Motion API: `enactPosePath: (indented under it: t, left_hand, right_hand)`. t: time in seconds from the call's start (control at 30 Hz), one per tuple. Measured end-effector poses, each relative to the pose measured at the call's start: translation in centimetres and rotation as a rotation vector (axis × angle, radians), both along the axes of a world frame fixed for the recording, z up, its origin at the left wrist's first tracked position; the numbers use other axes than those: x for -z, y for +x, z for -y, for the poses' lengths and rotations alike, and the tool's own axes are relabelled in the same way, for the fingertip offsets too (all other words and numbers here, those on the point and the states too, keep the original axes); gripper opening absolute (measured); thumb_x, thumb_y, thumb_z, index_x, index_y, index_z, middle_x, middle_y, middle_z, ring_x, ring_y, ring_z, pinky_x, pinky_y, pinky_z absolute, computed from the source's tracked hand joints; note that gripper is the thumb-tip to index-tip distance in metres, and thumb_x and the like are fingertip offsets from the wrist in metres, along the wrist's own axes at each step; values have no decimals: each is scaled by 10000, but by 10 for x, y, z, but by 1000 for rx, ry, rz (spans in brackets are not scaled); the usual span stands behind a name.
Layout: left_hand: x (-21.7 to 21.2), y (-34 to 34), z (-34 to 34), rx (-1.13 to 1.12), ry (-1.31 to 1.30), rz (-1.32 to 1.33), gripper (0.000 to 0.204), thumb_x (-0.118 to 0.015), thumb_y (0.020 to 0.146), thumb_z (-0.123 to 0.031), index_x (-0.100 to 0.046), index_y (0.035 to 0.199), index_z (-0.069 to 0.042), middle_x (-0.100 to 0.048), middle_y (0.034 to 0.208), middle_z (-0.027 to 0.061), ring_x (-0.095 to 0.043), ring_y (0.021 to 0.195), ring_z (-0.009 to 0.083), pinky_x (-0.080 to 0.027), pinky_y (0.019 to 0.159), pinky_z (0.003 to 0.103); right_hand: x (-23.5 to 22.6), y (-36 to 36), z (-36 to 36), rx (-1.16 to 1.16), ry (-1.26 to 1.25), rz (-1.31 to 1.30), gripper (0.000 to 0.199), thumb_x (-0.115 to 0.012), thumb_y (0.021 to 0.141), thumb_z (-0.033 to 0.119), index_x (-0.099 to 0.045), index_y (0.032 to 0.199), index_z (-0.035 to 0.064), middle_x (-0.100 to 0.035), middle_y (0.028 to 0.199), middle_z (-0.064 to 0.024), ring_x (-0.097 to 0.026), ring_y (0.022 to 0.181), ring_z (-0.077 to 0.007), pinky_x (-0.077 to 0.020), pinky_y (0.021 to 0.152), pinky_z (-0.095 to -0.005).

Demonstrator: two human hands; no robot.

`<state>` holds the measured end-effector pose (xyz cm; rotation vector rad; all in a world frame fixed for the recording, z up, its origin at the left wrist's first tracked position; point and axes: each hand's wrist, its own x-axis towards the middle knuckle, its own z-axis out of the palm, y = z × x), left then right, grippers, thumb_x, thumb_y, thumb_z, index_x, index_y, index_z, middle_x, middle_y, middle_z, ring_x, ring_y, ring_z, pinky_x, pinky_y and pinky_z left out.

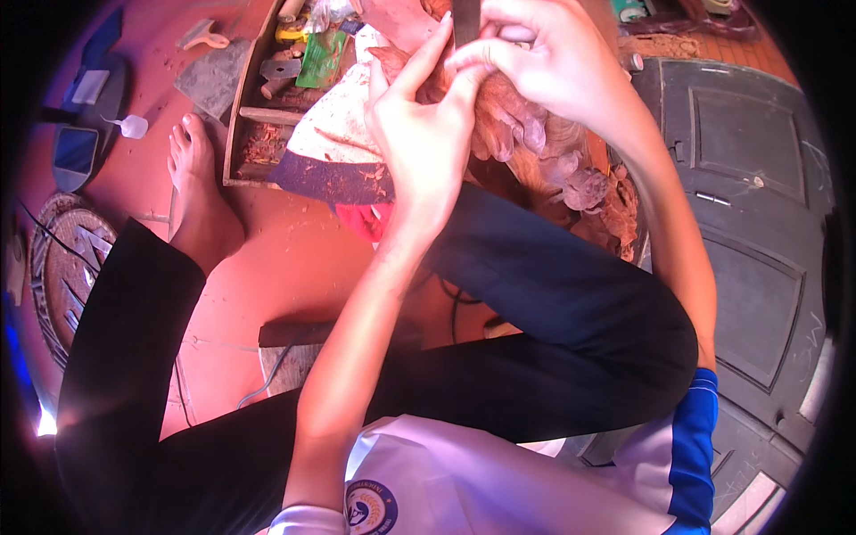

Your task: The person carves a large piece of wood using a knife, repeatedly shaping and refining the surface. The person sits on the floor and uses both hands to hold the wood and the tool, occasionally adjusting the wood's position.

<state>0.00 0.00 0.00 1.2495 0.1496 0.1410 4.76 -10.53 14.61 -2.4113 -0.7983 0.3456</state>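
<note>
Both hands, L [426,134] & R [544,67], pinch dark tool [465,22] over wood carving [526,134]; knee [571,285] below.

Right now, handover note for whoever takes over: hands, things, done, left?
Left hand: fingers pressed against the carved wood piece, steadying it over the raised knee.
Right hand: gripping a dark flat tool, its tip hidden behind the fingers.
Wood piece sits above the lap, a stained cloth just beside it; open wooden tool tray on the red floor to the left.
Done: the piece already shows rounded carved shapes.
Left: cannot tell how much carving remains.
</note>
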Motion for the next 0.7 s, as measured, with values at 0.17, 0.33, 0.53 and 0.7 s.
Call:
enactPosePath:
  t: [0.17,0.33,0.53,0.7]
  left_hand:
    - [-24,1,-6,81,-133,-37,429,-786,923,-140,-689,1312,12,-762,1118,78,-653,977,91,-526,892,261]
    - [-29,-3,-24,62,112,-31,280,-764,943,-130,-763,1198,-13,-777,1036,72,-660,942,86,-518,890,240]
    - [-25,0,-11,33,-17,-4,363,-802,921,-172,-739,1241,-13,-756,982,64,-656,927,77,-519,888,235]
    - [-23,8,-15,80,-117,-29,449,-841,894,-199,-710,1251,40,-738,989,65,-637,884,91,-519,849,247]
  right_hand:
    - [9,5,7,173,-114,158,260,-665,838,72,-729,1077,-7,-726,797,-172,-694,686,-255,-534,667,-352]
    - [4,9,-4,236,-45,-42,135,-661,862,79,-685,962,-7,-716,769,-161,-694,680,-258,-527,655,-375]
    - [-3,6,-7,268,-93,-19,137,-661,862,76,-697,961,-11,-714,758,-160,-684,660,-247,-523,630,-358]
    - [14,14,0,159,61,149,178,-675,858,99,-722,989,-11,-720,750,-157,-671,643,-244,-515,623,-356]
